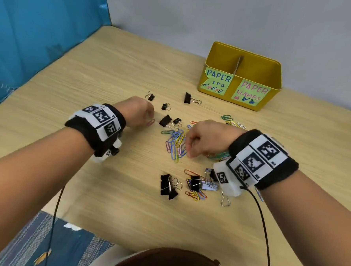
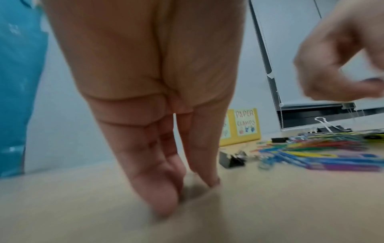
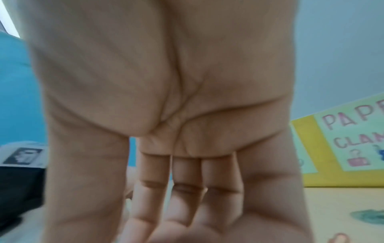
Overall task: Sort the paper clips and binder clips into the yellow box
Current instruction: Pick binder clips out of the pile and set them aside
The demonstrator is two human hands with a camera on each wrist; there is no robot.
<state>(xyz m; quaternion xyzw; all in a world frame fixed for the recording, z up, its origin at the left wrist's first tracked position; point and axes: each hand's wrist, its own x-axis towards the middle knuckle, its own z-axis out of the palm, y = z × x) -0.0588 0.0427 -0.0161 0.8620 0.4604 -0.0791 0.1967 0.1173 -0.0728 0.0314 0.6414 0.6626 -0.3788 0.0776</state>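
Many coloured paper clips (image 1: 177, 142) and black binder clips (image 1: 168, 186) lie at our desk's (image 1: 112, 77) centre; yellow box (image 1: 240, 77) at 1 o'clock; left hand (image 1: 135, 112) fingers straight, right hand (image 1: 208, 138) unclear.

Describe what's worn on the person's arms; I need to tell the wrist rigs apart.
Both forearms are bare, no sleeves. The left wrist and right wrist each carry a black band with white blocks bearing square black-and-white markers, plus a white camera box underneath. A thin black cable hangs from each.
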